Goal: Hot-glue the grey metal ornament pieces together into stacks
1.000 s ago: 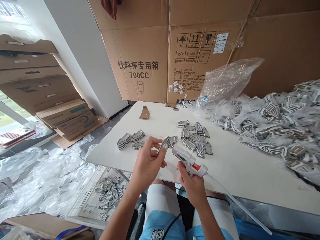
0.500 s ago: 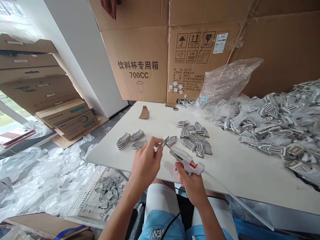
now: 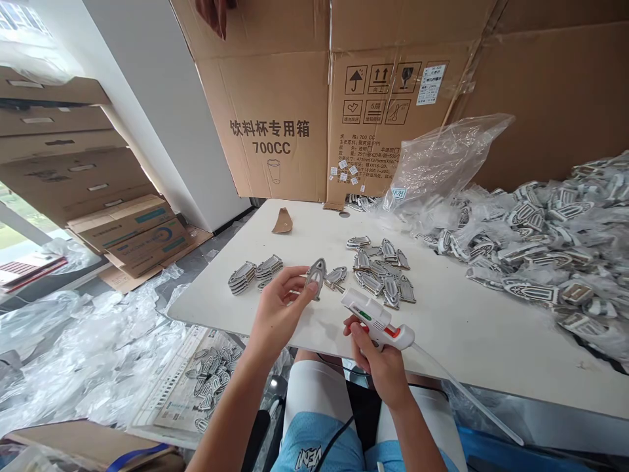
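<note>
Brown cardboard [image 3: 275, 85] printed "700CC" stands at twelve o'clock from the middle of the view, behind a white tabletop [image 3: 472, 328]. At three o'clock spreads a broad heap of plastic-wrapped pieces [image 3: 545, 239], and a clear bag [image 3: 442, 157] sticks up at two. Around four lies a loose cluster of metal pieces [image 3: 369, 282]. The left hand [image 3: 280, 305] sits at seven; the right hand [image 3: 379, 357], at five, wraps the handle of a white glue gun [image 3: 377, 316], nozzle aimed toward ten. Two neat stacks [image 3: 242, 276] rest at eight. Smallest, near six, one pointed grey piece [image 3: 317, 271] is pinched between the left hand's thumb and fingers, apart from the nozzle.
</note>
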A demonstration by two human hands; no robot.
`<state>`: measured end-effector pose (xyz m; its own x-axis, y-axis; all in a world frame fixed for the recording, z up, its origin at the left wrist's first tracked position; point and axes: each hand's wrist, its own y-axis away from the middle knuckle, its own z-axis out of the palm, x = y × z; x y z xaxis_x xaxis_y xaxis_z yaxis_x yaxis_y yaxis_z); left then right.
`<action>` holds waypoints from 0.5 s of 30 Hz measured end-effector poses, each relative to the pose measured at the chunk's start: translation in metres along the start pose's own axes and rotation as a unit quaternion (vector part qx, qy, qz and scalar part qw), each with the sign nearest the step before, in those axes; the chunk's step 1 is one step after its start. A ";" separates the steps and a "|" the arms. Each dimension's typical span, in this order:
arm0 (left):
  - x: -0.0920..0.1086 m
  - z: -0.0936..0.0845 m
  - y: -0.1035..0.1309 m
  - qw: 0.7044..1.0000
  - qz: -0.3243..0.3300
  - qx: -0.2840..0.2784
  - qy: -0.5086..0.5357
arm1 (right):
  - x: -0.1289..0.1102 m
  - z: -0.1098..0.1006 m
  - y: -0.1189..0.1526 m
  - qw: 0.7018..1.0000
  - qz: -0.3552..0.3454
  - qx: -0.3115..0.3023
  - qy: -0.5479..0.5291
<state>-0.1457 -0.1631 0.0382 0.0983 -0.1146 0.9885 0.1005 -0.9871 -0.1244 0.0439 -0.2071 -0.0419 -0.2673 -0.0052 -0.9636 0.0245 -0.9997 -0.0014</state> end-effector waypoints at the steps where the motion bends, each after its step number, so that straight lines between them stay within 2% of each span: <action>1: 0.000 0.000 0.000 1.000 -0.002 -0.002 0.015 | 0.000 0.000 0.000 1.000 0.001 0.001 0.003; 7: 0.008 0.003 0.001 0.996 -0.037 -0.021 0.083 | 0.002 0.000 0.000 1.000 0.007 0.003 0.020; 12: 0.014 0.001 0.002 0.991 -0.096 -0.004 0.093 | 0.001 0.000 0.000 1.000 0.003 -0.001 0.025; 15: 0.013 0.000 0.000 0.993 -0.079 0.022 0.084 | 0.000 0.000 0.000 1.000 0.010 -0.009 0.019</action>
<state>-0.1442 -0.1647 0.0507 -0.0877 0.0214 0.9959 0.1452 -0.9888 0.0341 0.0435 -0.2073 -0.0423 -0.2301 -0.0232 -0.9729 0.0459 -0.9989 0.0130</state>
